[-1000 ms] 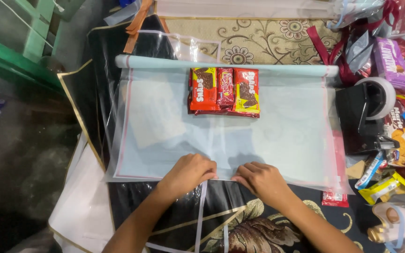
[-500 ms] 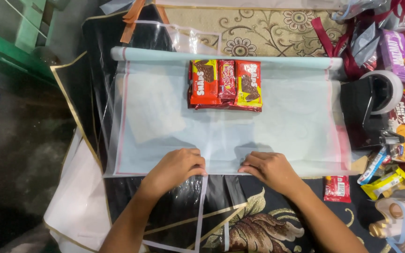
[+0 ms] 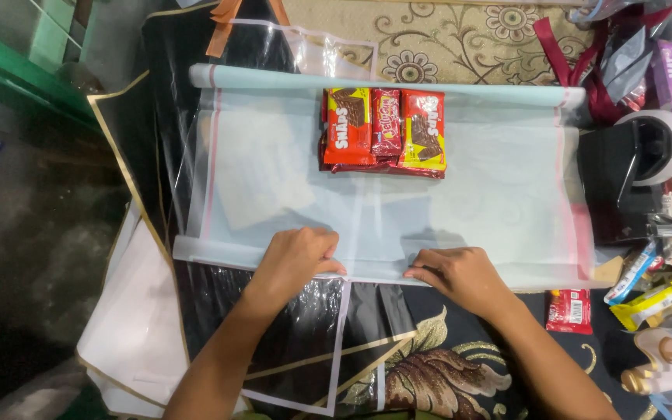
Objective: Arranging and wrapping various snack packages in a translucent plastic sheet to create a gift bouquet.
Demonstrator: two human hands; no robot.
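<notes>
I see my left hand and right hand pinching the near edge of the thin wrapping sheet; it looks light, limp, slippery; edges grip best; snack packs weigh its far edge.

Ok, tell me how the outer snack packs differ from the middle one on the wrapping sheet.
The two outer packs are wide, red with yellow panels; the middle pack is narrower and all red. The outer packs lie flat, while the middle pack sits squeezed between them. All three lie side by side on the clear sheet, apart from both hands.
</notes>
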